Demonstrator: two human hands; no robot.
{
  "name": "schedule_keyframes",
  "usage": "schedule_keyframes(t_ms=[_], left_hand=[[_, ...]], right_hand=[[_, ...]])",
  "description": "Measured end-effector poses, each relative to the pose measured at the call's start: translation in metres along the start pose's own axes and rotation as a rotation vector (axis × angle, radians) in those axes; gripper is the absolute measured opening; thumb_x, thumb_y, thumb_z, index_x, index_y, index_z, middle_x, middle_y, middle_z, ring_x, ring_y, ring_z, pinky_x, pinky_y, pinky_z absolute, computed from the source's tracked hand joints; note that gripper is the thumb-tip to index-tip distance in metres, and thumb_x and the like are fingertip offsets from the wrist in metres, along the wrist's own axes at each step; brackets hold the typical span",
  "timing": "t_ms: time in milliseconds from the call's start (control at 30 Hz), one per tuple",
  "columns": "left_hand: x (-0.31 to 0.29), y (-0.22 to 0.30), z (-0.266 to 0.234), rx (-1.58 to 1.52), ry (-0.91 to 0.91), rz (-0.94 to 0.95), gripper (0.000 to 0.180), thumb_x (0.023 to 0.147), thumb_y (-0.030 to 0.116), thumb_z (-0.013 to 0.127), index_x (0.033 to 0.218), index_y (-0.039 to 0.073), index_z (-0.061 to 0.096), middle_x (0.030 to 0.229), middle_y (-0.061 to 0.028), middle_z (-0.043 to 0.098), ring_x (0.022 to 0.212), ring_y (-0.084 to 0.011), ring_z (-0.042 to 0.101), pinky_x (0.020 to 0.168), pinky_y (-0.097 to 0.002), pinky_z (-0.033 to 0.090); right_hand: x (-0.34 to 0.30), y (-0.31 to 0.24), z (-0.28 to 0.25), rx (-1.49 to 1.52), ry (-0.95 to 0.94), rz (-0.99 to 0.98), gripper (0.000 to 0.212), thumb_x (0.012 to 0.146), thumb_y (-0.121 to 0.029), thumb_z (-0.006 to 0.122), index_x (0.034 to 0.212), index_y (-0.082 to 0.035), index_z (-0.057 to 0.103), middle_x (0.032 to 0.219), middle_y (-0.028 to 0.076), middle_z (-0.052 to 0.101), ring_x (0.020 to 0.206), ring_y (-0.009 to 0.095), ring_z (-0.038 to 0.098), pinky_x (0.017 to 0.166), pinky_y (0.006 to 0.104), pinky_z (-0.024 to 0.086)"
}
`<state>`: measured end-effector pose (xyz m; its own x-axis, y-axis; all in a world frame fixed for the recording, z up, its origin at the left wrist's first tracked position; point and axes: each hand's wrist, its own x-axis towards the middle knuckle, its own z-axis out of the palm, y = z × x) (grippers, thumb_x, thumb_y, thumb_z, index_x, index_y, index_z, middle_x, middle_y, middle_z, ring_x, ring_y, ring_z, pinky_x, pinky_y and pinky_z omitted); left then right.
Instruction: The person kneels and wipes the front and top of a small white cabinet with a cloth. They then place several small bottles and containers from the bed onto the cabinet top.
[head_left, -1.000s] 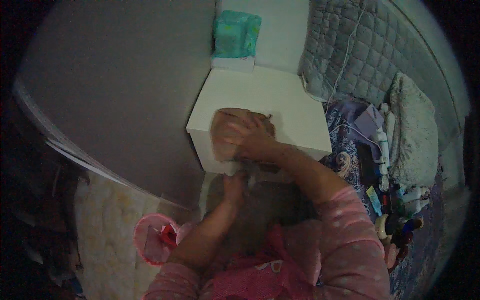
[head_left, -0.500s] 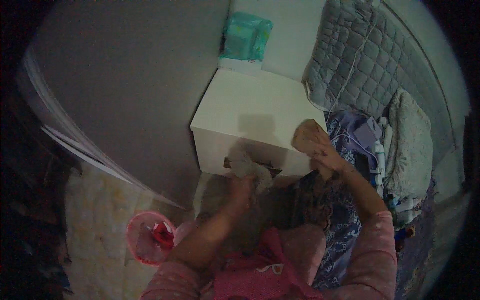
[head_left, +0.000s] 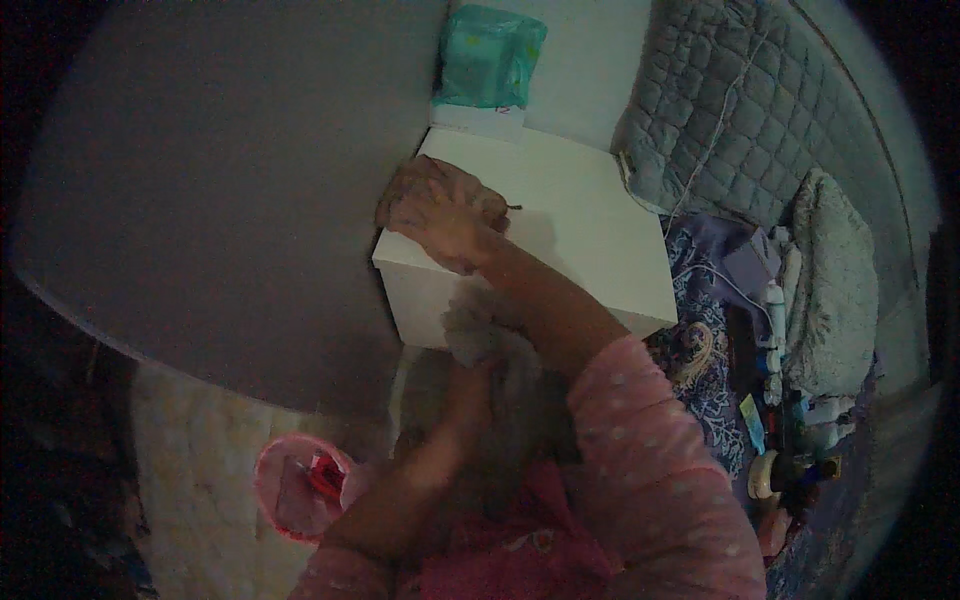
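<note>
My right arm reaches across to the far left corner of a white bedside cabinet (head_left: 590, 225). There my right hand (head_left: 445, 230) presses a brownish cloth (head_left: 465, 190) against the top, its fingers over the fabric. Part of the cloth bunches up beyond the fingers, and a small dark end sticks out on its right. Low in front of the cabinet, my left hand (head_left: 473, 385) is closed round a pale grey, soft-looking cloth (head_left: 488, 340), which hangs down to the right. Blur and dim light hide the left fingers' detail.
A green plastic pack (head_left: 490, 58) stands on a white box (head_left: 478, 121) behind the cabinet. On the right, a bed holds a grey quilted cushion (head_left: 710, 110), a pale pillow (head_left: 835, 290), bottles and a cable. A pink basket (head_left: 290, 500) is on the floor at lower left.
My right hand has swept the brownish cloth from the cabinet's right front corner to its far left corner. My left hand stays low in front, still holding the grey cloth.
</note>
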<state>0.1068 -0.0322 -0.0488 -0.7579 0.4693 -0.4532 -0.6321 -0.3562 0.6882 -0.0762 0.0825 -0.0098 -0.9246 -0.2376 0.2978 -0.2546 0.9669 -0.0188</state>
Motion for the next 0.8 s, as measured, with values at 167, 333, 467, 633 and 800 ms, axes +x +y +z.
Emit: schedule_keyframes(t_ms=[167,333,467,633,800], left_hand=[[0.000,-0.005,0.010,-0.097,-0.012,-0.023,0.036,0.079,0.015,0.059,0.113,0.006,0.050,0.099,-0.0080,0.057,0.092,-0.0201,0.054,0.069,-0.0356,0.048],[0.037,-0.038,-0.032,0.125,0.025,-0.032,0.039,0.085,0.018,0.055,0.120,0.004,0.046,0.112,-0.0118,0.052,0.101,-0.0259,0.052,0.077,-0.0409,0.048],[-0.005,0.003,0.014,0.072,0.087,-0.123,0.035,0.087,0.021,0.055,0.117,0.004,0.048,0.114,-0.0154,0.051,0.102,-0.0311,0.053,0.072,-0.0419,0.050],[-0.005,-0.001,0.022,0.117,-0.003,-0.098,0.033,0.082,0.019,0.058,0.111,0.005,0.049,0.107,-0.0147,0.051,0.086,-0.0306,0.057,0.062,-0.0391,0.050],[0.011,-0.002,0.007,0.249,0.026,-0.078,0.039,0.075,0.012,0.060,0.111,0.008,0.047,0.099,-0.0102,0.054,0.083,-0.0254,0.056,0.058,-0.0389,0.050]], right_hand=[[0.030,0.039,0.038,0.055,0.248,0.166,0.052,0.082,-0.059,0.043,0.125,-0.031,0.050,0.140,0.006,0.031,0.130,0.040,0.025,0.096,0.0673,0.019],[0.015,0.041,-0.014,0.056,0.063,0.282,0.048,0.086,-0.048,0.043,0.123,-0.019,0.051,0.132,0.006,0.043,0.125,0.030,0.035,0.102,0.0519,0.026],[-0.047,0.097,-0.063,-0.011,-0.016,0.155,0.036,0.084,-0.033,0.050,0.116,-0.018,0.056,0.126,0.007,0.049,0.112,0.029,0.049,0.098,0.0401,0.037],[-0.191,0.249,-0.035,-0.285,0.172,0.144,0.035,0.083,-0.028,0.050,0.117,-0.021,0.055,0.126,0.011,0.047,0.116,0.033,0.044,0.101,0.0470,0.034],[-0.262,0.193,-0.071,-0.634,-0.005,0.216,0.048,0.085,-0.033,0.047,0.131,-0.021,0.042,0.140,0.016,0.032,0.123,0.041,0.036,0.103,0.0555,0.027]])
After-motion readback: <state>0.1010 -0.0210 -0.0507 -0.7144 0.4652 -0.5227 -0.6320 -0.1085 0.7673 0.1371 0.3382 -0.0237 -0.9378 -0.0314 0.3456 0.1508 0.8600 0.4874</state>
